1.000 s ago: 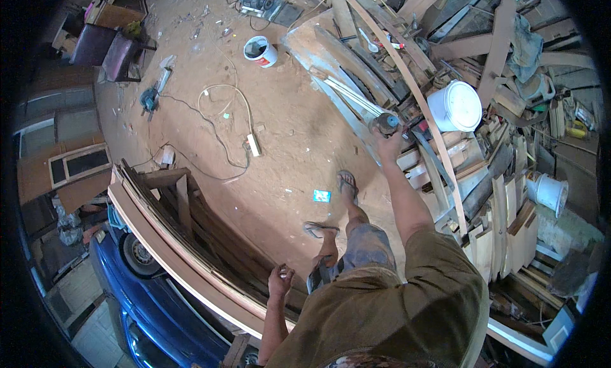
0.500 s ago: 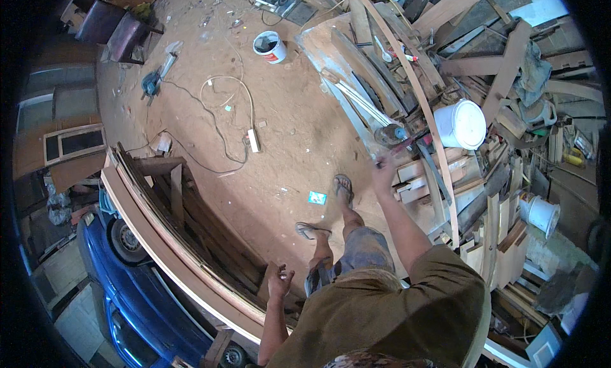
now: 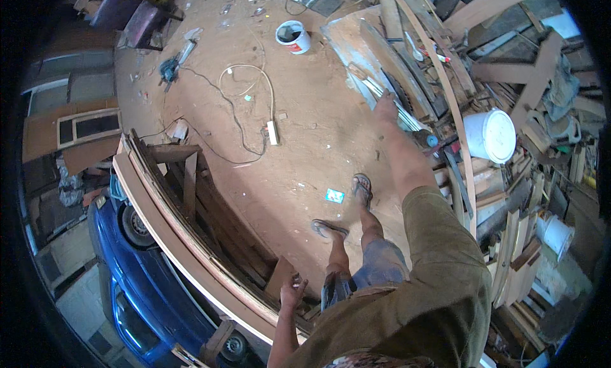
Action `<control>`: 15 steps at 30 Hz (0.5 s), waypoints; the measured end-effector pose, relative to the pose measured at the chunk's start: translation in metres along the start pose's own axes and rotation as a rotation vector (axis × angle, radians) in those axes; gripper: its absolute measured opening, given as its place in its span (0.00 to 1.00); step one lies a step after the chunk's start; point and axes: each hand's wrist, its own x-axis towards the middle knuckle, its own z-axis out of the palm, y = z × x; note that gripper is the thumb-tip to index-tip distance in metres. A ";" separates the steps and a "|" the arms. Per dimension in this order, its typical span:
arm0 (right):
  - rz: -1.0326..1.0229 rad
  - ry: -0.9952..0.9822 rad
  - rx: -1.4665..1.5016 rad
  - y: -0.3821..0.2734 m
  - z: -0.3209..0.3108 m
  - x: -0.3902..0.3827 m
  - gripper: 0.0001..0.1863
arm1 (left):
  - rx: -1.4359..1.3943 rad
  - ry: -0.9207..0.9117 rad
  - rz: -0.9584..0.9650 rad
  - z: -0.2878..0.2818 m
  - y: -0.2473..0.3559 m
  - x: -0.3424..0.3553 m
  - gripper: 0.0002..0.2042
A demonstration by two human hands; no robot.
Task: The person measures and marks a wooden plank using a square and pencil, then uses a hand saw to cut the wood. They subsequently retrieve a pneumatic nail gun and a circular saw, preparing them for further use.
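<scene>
My right arm stretches forward, and my right hand [image 3: 385, 108] is over a bundle of narrow white strips [image 3: 407, 118] on the wood pile. The hand covers part of the strips; its fingers are mostly hidden, so a grip on them cannot be made out. Just past the strips' near end lies a round dark tool part with a blue face [image 3: 430, 141]. My left hand [image 3: 293, 291] hangs low beside the long stacked boards [image 3: 191, 237], its fingers loosely curled and apart, with nothing visible in them.
A long thin curved board [image 3: 449, 91] crosses the pile at right, beside a lidded white bucket [image 3: 489, 136]. On the sandy floor lie a power strip [image 3: 273, 133] with cords, a blue power tool [image 3: 169, 69] and an open bucket [image 3: 293, 37]. A blue car [image 3: 137, 285] stands left.
My right hand has moved forward from near the round tool part to the white strips. My left hand stays low by the boards. The whole view has shifted slightly.
</scene>
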 end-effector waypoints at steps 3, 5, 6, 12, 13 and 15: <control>-0.029 -0.092 -0.089 0.000 0.004 0.017 0.25 | 0.168 0.016 0.029 0.002 0.007 -0.006 0.27; -0.099 -0.222 -0.115 -0.023 -0.015 0.000 0.20 | 0.117 -0.007 -0.059 0.012 0.003 -0.020 0.27; -0.174 -0.233 -0.133 -0.029 -0.024 -0.010 0.18 | 0.095 -0.016 -0.093 0.012 0.003 -0.025 0.27; -0.264 -0.154 0.191 -0.065 -0.027 0.019 0.18 | -0.007 0.022 0.179 -0.014 0.066 0.020 0.28; -0.404 -0.128 0.187 -0.103 -0.062 -0.005 0.19 | -0.041 0.033 0.169 -0.014 0.076 0.019 0.28; -0.570 -0.127 0.198 -0.152 -0.123 -0.052 0.19 | -0.204 0.037 0.222 -0.028 0.104 0.022 0.28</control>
